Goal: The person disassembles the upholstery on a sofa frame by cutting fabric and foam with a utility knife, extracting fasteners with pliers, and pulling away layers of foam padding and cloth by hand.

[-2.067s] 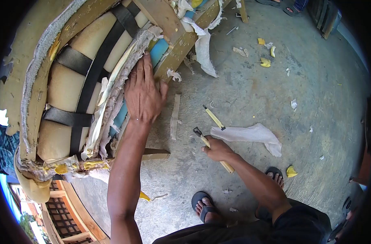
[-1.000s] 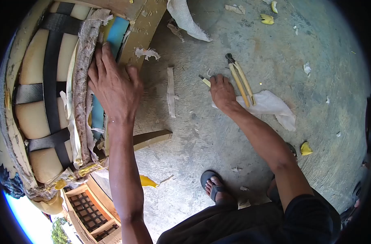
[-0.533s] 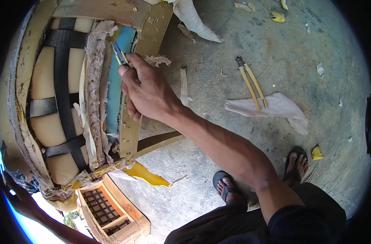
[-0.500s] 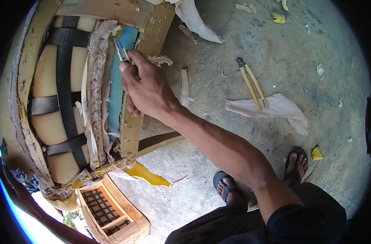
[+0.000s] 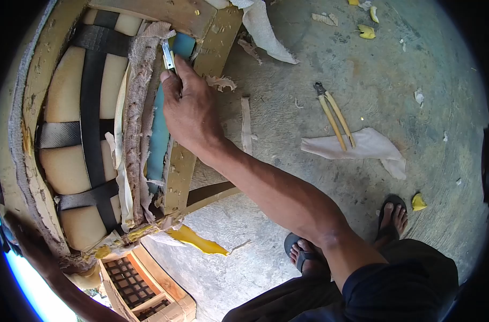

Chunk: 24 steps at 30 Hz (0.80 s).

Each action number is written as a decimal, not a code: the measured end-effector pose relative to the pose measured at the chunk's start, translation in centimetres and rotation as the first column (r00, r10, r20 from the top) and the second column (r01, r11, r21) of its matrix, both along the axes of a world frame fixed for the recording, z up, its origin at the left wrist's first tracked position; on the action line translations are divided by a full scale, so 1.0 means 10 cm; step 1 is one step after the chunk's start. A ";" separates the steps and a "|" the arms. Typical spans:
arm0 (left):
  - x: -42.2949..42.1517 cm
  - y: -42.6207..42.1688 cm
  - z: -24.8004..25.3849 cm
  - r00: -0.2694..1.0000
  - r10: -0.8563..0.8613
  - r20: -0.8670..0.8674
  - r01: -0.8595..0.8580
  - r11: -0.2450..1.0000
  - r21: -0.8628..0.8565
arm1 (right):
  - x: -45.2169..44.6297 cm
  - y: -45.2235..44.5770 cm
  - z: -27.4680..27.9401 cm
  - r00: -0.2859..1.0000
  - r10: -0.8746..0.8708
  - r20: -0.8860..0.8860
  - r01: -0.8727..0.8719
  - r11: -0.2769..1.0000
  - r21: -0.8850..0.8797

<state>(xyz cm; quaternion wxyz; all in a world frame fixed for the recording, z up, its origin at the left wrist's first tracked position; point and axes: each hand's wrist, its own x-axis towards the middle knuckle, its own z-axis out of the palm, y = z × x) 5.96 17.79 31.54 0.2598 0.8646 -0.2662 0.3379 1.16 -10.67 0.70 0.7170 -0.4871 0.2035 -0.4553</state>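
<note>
1. In the head view, the right hand is curling tightly, its thumb and forefinger gripping a slim utility knife left of the upper centre; the metal blade is pointing toward the top of the frame.
2. The left hand is showing dark and blurred at the lower left edge, well apart from the right; one cannot tell how far it is opening or what it is touching.
3. The knife is lying over the top of a smooth blue strip, just beside a frayed, fibrous grey padding strip.
4. Both strips are running along a scuffed wooden furniture frame, which is filling the upper left.
5. Inside it, flat black webbing is crossing pillowy beige foam.
6. Right of centre, pincers with straight yellow handles are resting partly on a wrinkled white cloth on the rough grey floor.
7. A yellow scrap is tapering to a point below the furniture frame.
</note>
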 end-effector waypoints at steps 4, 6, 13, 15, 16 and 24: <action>-0.14 -0.17 -0.05 1.000 -0.005 -0.020 0.003 0.998 -0.061 | -0.23 -0.08 0.14 0.957 0.279 -0.076 -0.277 0.960 0.040; -0.06 -0.03 0.00 0.999 0.007 0.036 -0.011 0.995 0.098 | -0.30 0.06 -0.01 0.953 0.301 -0.032 -0.302 0.953 -0.004; 0.33 0.53 0.25 0.939 -0.129 0.320 -0.098 0.791 0.605 | -0.37 -0.23 -0.02 0.973 0.210 -0.095 -0.205 0.977 0.058; 0.29 0.38 0.17 0.929 -0.132 0.346 -0.112 0.789 0.604 | -0.20 -0.21 0.01 0.993 0.114 -0.012 -0.114 0.993 0.038; 0.23 0.24 0.10 0.979 -0.087 0.184 0.008 0.919 0.394 | -0.15 -0.17 0.02 0.996 0.086 0.000 -0.086 0.996 0.025; 0.47 0.54 0.24 0.972 -0.110 0.206 0.014 0.908 0.419 | -0.51 -0.25 0.10 0.914 0.380 -0.142 -0.369 0.924 0.095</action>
